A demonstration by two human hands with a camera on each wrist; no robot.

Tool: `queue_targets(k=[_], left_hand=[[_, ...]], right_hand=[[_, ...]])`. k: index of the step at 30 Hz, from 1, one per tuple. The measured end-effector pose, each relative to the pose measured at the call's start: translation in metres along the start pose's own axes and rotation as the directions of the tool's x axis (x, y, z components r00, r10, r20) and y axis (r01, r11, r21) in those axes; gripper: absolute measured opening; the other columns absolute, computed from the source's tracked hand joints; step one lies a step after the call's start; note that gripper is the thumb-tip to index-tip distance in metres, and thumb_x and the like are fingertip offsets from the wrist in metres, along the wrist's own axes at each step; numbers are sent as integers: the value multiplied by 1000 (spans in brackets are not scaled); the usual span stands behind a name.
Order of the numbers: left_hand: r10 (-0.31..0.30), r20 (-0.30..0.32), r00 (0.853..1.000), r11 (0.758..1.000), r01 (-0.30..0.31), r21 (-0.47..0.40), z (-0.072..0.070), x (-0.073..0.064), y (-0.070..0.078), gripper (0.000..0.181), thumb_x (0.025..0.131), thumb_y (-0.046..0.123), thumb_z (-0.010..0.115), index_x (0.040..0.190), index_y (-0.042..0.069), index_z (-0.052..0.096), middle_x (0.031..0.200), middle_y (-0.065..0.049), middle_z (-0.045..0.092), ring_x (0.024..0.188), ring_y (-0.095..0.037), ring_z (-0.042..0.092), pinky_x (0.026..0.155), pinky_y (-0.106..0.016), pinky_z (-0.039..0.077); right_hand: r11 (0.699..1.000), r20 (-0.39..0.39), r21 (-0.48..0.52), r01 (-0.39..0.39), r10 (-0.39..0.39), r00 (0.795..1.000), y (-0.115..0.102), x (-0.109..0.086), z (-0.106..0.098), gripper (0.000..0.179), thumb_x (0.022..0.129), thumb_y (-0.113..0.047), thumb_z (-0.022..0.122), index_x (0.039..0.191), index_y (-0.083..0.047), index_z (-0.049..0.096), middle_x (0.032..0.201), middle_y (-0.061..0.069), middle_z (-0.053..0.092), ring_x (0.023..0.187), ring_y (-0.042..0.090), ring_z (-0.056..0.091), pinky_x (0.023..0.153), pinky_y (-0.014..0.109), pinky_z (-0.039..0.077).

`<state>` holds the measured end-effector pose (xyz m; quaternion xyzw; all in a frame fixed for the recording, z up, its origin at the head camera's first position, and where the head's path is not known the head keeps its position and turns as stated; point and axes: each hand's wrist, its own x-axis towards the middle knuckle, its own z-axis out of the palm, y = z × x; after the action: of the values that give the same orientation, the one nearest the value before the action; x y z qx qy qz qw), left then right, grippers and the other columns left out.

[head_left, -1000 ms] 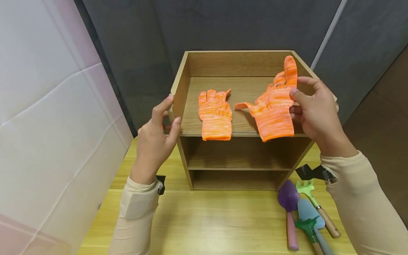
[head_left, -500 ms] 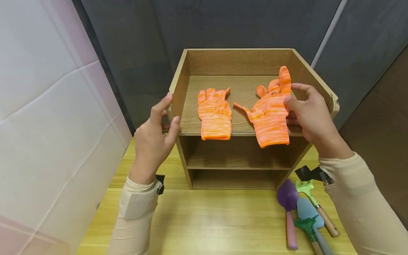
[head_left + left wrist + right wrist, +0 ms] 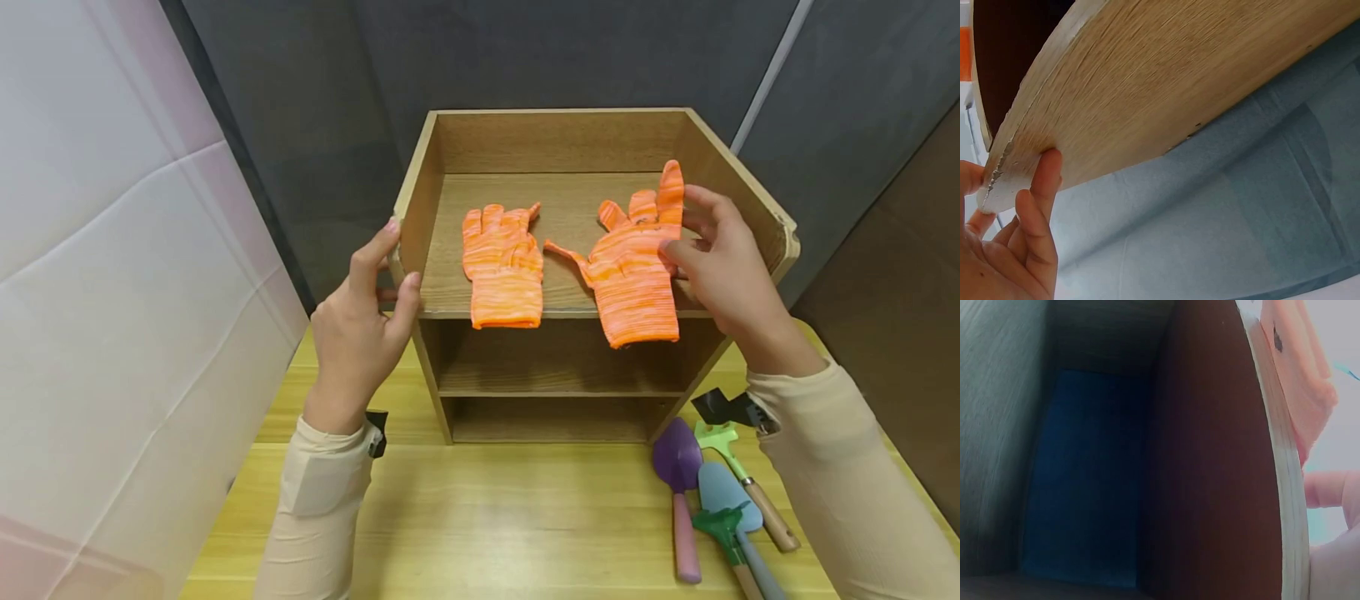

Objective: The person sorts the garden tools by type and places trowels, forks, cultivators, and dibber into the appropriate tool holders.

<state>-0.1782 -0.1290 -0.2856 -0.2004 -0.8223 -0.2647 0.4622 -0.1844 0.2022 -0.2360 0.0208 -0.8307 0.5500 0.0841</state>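
My left hand [image 3: 356,333] holds the front edge of the left side panel of a small wooden shelf unit [image 3: 558,142]. In the left wrist view its fingertips lie against the outer face of that side panel [image 3: 1147,81]. On the top level, a knitted orange glove [image 3: 502,271] lies flat at the left, its cuff at the front edge. A second orange glove [image 3: 633,283] lies to its right, its cuff reaching past the front edge. My right hand [image 3: 738,275] pinches this glove's right edge, thumb on top and fingers partly hidden behind.
On the wooden table [image 3: 480,517] by the unit's lower right lie a purple trowel [image 3: 677,457], a light green hand fork [image 3: 720,442], a blue trowel [image 3: 723,487] and a dark green tool [image 3: 723,525]. A white panel [image 3: 135,317] stands left; a grey wall [image 3: 585,50] is behind.
The right glove has come down and left onto the top level, its fingers spreading, and my right hand has moved left with it. My left hand keeps its place on the side panel.
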Motion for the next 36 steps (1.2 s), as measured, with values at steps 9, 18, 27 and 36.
queue_targets(k=[9, 18, 27, 36], left_hand=[[5, -14, 1000, 1000, -5, -3, 2, -1, -1, 42, 88, 21, 56, 129, 18, 45, 94, -12, 69, 65, -22, 69, 40, -33, 35], [8, -19, 1000, 1000, -8, -2, 3, -2, -2, 42, 88, 21, 56, 129, 18, 45, 93, -12, 69, 64, -22, 68, 39, -31, 31], [12, -13, 1000, 1000, -12, 4, 1, -1, -1, 42, 89, 21, 55, 129, 19, 44, 91, -11, 69, 62, -22, 67, 39, -30, 29], [14, -2, 1000, 1000, -14, 2, 0, -1, -1, 42, 89, 20, 56, 129, 18, 44, 84, -10, 67, 65, -22, 68, 40, -30, 30]], right_hand=[[987, 111, -160, 32, -14, 994, 2, -4, -2, 70, 93, -15, 45, 148, -21, 1, 156, 1, 5, 138, 29, 27, 104, 42, 35], [954, 149, -283, 99, -58, 987, 4, -7, -3, 60, 93, -20, 44, 146, -9, 19, 156, 2, 5, 141, 26, 18, 108, 42, 28], [903, 159, -417, 105, -42, 986, 3, -5, 2, 59, 92, -28, 49, 143, -5, 30, 154, 19, 12, 140, 42, 6, 110, 57, 12], [876, 156, -467, 121, -53, 986, 2, -6, 5, 61, 92, -36, 48, 143, -5, 31, 152, 21, 16, 139, 44, 9, 109, 59, 12]])
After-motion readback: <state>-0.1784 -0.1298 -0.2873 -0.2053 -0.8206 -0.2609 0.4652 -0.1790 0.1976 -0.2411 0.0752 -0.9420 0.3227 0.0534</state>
